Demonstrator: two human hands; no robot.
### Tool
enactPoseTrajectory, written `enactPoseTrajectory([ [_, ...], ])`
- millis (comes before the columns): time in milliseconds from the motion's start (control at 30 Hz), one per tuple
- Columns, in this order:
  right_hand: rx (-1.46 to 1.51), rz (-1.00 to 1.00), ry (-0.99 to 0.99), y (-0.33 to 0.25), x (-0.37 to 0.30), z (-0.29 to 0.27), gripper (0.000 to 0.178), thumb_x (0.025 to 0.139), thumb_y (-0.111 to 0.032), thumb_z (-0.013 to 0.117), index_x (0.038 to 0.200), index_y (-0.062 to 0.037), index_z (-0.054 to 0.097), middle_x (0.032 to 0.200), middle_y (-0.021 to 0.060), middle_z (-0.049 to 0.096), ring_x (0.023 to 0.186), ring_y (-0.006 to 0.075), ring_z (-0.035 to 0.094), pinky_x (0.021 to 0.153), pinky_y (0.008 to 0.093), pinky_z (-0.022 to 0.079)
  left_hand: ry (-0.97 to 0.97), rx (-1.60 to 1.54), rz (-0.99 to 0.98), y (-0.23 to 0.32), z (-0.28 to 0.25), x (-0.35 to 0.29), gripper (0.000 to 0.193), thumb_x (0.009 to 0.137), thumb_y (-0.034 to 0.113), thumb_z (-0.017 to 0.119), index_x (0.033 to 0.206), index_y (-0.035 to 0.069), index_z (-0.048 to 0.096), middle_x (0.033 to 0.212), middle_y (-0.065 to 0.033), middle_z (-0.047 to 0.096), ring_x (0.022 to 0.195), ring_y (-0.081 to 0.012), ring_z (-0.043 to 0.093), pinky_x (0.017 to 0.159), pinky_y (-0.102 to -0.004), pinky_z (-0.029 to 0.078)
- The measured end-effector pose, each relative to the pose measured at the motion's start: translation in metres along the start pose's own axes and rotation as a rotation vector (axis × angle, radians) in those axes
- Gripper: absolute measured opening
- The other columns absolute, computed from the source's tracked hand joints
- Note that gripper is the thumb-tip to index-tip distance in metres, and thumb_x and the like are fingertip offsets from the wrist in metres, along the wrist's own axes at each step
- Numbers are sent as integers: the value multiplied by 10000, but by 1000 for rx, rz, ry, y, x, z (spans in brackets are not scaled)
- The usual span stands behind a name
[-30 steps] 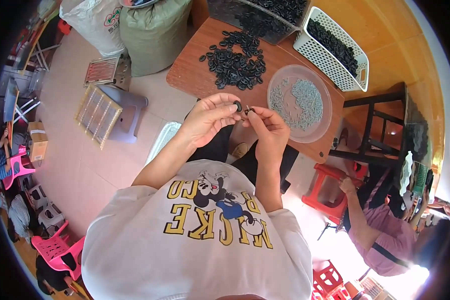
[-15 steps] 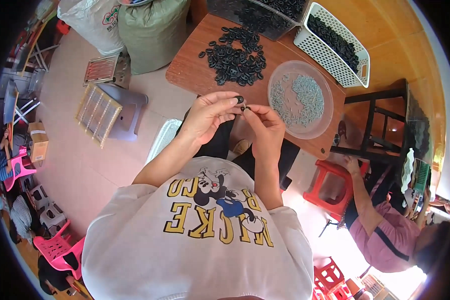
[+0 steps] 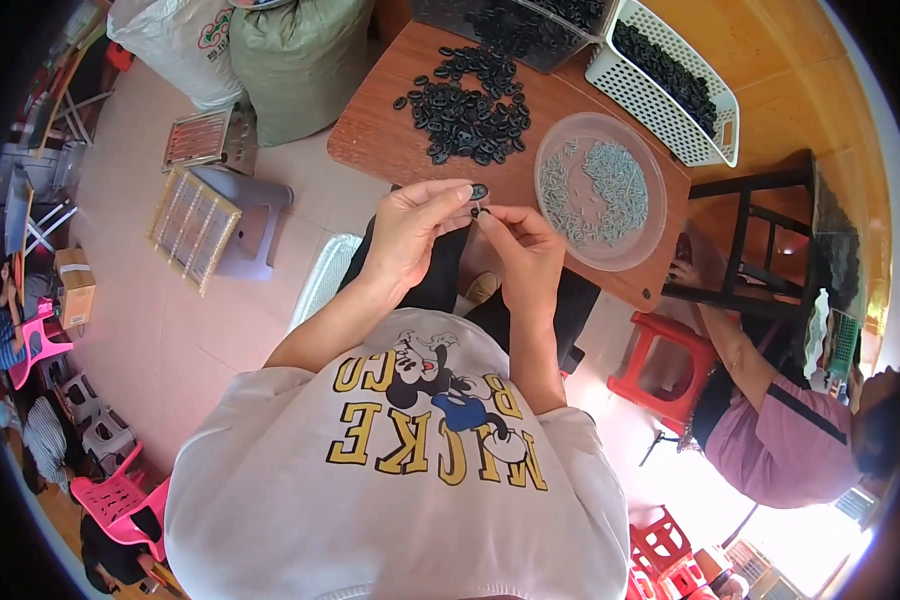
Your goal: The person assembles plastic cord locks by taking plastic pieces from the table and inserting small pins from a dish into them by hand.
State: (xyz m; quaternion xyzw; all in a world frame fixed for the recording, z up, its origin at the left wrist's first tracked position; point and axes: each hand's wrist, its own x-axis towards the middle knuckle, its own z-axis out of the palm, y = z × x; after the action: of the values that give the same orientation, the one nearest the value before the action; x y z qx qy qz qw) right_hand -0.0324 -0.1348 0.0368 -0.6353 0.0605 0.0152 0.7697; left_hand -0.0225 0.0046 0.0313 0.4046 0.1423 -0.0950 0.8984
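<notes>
Between the thumb and forefinger of my left hand (image 3: 410, 228) is a small black oval piece (image 3: 480, 191), its flat face showing. Close below it, the fingertips of my right hand (image 3: 526, 250) pinch a tiny dark part (image 3: 477, 213), too small to make out. Both hands meet just off the front edge of the brown wooden table (image 3: 370, 140). A heap of similar black oval pieces (image 3: 467, 115) lies on the tabletop beyond my hands. To its right, a round translucent tub (image 3: 550, 150) holds many small silvery screw-like pins (image 3: 615, 190).
A white perforated basket (image 3: 610, 75) and a clear bin (image 3: 550, 55), both with black pieces, stand at the back. Sacks (image 3: 300, 70) and a low stool (image 3: 255, 220) are left. At right are a red stool (image 3: 620, 375), a black frame (image 3: 740, 260) and another person (image 3: 780, 440).
The oval piece has turned so more of its face shows, and my right fingertips have shifted slightly left. At right, the other person has moved, reaching an arm farther toward the black frame.
</notes>
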Motion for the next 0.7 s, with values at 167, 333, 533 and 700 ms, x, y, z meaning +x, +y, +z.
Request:
enactPoseTrajectory([
  [167, 44, 40, -35, -1, 1, 0, 104, 789, -8, 660, 875, 49, 647, 786, 74, 662, 655, 101, 606, 600, 188, 450, -23, 31, 46, -2, -1, 0, 146, 843, 36, 609, 964, -42, 636, 946, -161, 656, 864, -203, 645, 786, -326, 531],
  [333, 36, 68, -26, -5, 0, 1, 97, 796, -1, 645, 874, 56, 642, 802, 96, 670, 664, 115, 622, 609, 195, 463, -28, 68, 84, -2, 0, -3, 142, 835, 24, 618, 954, -50, 641, 932, -153, 659, 830, -181, 640, 766, -307, 531],
  [533, 54, 75, -8, -5, -1, 2, 98, 799, -3, 639, 875, 58, 639, 795, 107, 670, 666, 121, 629, 616, 197, 471, -22, 159, 181, -2, 1, -5, 135, 820, 5, 632, 940, -54, 652, 890, -136, 670, 791, -162, 640, 740, -268, 522],
  [700, 53, 77, -13, -2, -1, 0, 111, 798, -7, 644, 884, 62, 633, 798, 116, 669, 659, 120, 628, 616, 199, 475, -27, 167, 199, -8, 0, -5, 160, 812, 7, 644, 960, -53, 655, 877, -108, 670, 764, -121, 628, 708, -228, 509],
])
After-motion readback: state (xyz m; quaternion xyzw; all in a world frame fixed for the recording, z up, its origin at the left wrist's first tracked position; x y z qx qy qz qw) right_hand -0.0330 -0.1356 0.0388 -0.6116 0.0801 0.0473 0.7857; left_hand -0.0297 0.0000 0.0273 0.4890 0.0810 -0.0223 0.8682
